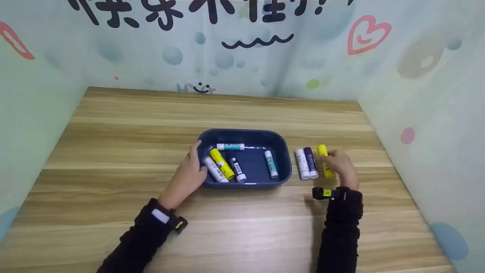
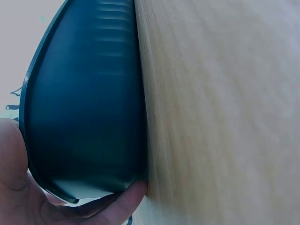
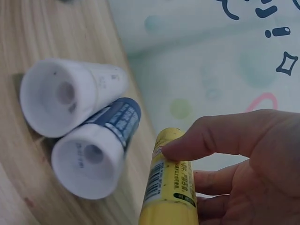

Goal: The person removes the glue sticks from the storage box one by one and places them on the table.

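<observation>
A dark blue plastic basin (image 1: 242, 185) stands mid-table. My left hand (image 1: 188, 172) holds its left end, with the thumb at the rim and fingers along the outer wall; in the left wrist view the basin's side (image 2: 84, 108) fills much of the picture. To the right of the basin, my right hand (image 1: 342, 165) pinches a yellow glue stick (image 1: 323, 151) between thumb and fingers. That yellow stick also shows close up in the right wrist view, its barcode label (image 3: 157, 180) turned to the camera. Beside it lie a white glue stick (image 1: 302, 163) and a dark purple one (image 1: 310, 163), touching each other.
Inside the basin lie several glue sticks: a yellow one (image 1: 222, 163), a white one (image 1: 215, 169), a navy one (image 1: 237, 168) and two teal ones, at the back (image 1: 231, 146) and right (image 1: 271, 164). A printed curtain (image 1: 242, 68) borders the wooden table (image 1: 242, 231).
</observation>
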Motion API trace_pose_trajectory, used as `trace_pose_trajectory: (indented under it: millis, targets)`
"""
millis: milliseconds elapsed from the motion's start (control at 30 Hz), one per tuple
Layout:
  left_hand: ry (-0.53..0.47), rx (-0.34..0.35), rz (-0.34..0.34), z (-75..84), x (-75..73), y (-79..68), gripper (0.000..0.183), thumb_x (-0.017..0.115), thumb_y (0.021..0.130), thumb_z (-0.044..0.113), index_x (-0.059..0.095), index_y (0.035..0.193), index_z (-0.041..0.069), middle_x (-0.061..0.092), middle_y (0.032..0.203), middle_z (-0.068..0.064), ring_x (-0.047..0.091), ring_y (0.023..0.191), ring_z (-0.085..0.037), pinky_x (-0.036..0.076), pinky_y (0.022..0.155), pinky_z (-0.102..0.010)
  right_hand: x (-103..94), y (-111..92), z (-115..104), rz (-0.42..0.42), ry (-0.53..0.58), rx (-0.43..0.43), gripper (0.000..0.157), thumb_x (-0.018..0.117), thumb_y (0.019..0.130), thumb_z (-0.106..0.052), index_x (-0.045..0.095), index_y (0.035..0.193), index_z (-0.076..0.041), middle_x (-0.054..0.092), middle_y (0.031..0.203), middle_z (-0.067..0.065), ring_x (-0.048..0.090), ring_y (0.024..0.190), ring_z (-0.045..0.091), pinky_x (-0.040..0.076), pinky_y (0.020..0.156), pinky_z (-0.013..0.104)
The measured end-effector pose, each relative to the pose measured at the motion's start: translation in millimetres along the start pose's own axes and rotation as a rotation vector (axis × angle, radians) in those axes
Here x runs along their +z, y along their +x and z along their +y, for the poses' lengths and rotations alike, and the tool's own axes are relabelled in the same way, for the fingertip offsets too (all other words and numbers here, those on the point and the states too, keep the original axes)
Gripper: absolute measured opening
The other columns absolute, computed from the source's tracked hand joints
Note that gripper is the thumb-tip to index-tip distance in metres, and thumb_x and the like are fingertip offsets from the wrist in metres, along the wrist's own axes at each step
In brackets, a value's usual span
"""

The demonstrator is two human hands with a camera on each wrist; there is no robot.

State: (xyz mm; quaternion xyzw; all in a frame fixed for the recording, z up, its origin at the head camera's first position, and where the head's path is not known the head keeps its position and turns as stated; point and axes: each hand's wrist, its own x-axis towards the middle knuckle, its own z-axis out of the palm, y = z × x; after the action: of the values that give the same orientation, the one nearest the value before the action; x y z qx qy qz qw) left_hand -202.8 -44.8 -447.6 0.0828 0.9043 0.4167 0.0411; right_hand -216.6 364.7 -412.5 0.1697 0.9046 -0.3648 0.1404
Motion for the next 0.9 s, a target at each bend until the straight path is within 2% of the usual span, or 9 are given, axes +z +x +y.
trace_pose_trajectory:
  millis: [100,233,600,800,900]
  targets:
    - [0.003,0.000,-0.004,0.2,0.0,0.6,0.071,0.050,0.087,0.005,0.011,0.147,0.007,0.029,0.144,-0.033,0.039,0.127,-0.042,0.035,0.105,-0.053,2.2,1.7,0.8,-0.001,0.024,0.006,0.059,0.049,0.089,-0.019,0.034,0.137,0.010,0.042,0.136,0.029,0.043,0.119,0.036,0.038,0.101,0.046]
    - [0.003,-0.004,-0.002,1.8,-0.7,-0.1,0.072,0.050,0.086,0.005,0.011,0.147,0.007,0.030,0.143,-0.033,0.039,0.128,-0.042,0.035,0.105,-0.052,3.9,1.8,0.8,-0.011,0.023,-0.001,0.060,0.049,0.088,-0.016,0.032,0.138,0.011,0.041,0.136,0.030,0.046,0.118,0.037,0.039,0.102,0.045]
    - [-0.014,0.004,-0.008,2.0,-2.6,-2.5,0.072,0.050,0.088,0.006,0.010,0.147,0.008,0.025,0.147,-0.030,0.033,0.132,-0.041,0.031,0.108,-0.051,4.4,-0.2,-1.9,-0.024,-0.007,-0.006,0.058,0.047,0.088,-0.014,0.032,0.138,0.011,0.045,0.132,0.031,0.053,0.106,0.030,0.045,0.094,0.037]
    - [-0.017,0.006,-0.008,2.0,-3.1,-2.7,0.071,0.050,0.088,0.006,0.010,0.147,0.009,0.025,0.147,-0.030,0.035,0.132,-0.041,0.032,0.108,-0.051,-0.7,-11.9,-15.0,0.013,-0.020,-0.029,0.059,0.044,0.093,-0.022,0.027,0.143,0.004,0.037,0.139,0.032,0.046,0.119,0.042,0.042,0.099,0.049]
    - [-0.019,0.018,-0.003,2.0,-2.7,-2.5,0.071,0.050,0.087,0.005,0.010,0.147,0.007,0.026,0.146,-0.031,0.036,0.130,-0.040,0.033,0.107,-0.051,-2.3,-19.7,-27.1,0.053,-0.032,-0.086,0.058,0.045,0.094,-0.024,0.028,0.143,0.003,0.037,0.139,0.033,0.040,0.124,0.045,0.037,0.102,0.054]
